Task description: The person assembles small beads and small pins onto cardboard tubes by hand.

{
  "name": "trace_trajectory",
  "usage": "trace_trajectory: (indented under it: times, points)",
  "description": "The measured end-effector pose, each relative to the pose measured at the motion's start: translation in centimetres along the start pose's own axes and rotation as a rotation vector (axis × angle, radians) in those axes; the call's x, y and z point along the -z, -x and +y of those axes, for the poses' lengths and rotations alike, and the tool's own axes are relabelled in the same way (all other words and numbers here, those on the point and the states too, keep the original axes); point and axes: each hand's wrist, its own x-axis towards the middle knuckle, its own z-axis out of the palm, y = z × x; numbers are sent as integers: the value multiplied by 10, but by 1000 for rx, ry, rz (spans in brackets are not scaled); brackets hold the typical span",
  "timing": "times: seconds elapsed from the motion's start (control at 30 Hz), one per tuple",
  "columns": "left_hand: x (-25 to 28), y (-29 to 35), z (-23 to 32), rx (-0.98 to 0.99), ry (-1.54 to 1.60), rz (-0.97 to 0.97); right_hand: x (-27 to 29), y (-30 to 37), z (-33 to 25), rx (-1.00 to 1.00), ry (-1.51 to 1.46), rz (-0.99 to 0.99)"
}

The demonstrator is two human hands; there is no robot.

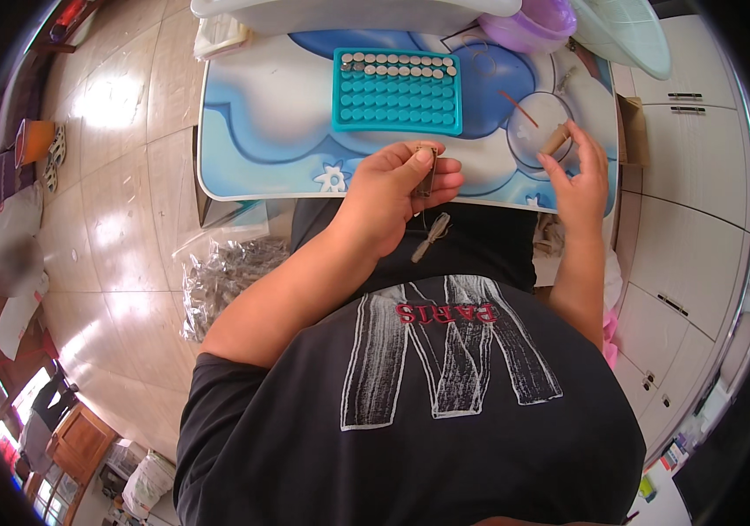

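Observation:
My left hand (392, 188) is at the front edge of the table. Its thumb presses a small dark rectangular piece (426, 182) against the fingers. A thin cord hangs below, with a pale tied bundle (432, 237) at its end, over my lap. Farther right, my right hand (583, 175) pinches a short tan cylinder (554, 138) between thumb and fingers, above a pale round area of the tabletop. Beyond my left hand lies a teal tray (397, 127) with rows of round hollows. Small round discs (405, 60) fill its two far rows, mostly pale, a few metallic.
The table (252, 171) has a blue and white pattern. A thin orange stick (518, 109) lies near my right hand. At the far edge stand a white bin (348, 16), a purple basin (533, 31) and a pale green basin (625, 39). A clear bag (226, 280) of greyish pieces sits at my left.

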Motion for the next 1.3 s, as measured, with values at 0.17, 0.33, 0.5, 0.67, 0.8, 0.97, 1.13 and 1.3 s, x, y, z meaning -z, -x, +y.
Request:
trace_trajectory:
  times: [0.17,0.33,0.5,0.67,0.8,0.97,1.13,1.3]
  points:
    - [-3,1,1,17,3,26,-9,4,-58,146,-325,-72]
    - [-4,2,2,-13,2,-37,-19,6,-97,338,-446,-230]
    - [0,2,0,-4,57,-44,-22,4,-106,382,-423,-238]
    - [0,1,-1,-10,88,-59,-25,3,-104,383,-412,-235]
    - [-1,2,0,-7,93,-50,-25,3,-105,380,-425,-236]
    - [-3,2,0,-6,86,-51,-28,3,-105,381,-427,-236]
    - [-5,3,-5,-119,-61,-92,-28,4,-106,387,-423,-222]
    - [-1,8,-6,-354,-551,-72,-16,0,-97,223,-571,-274]
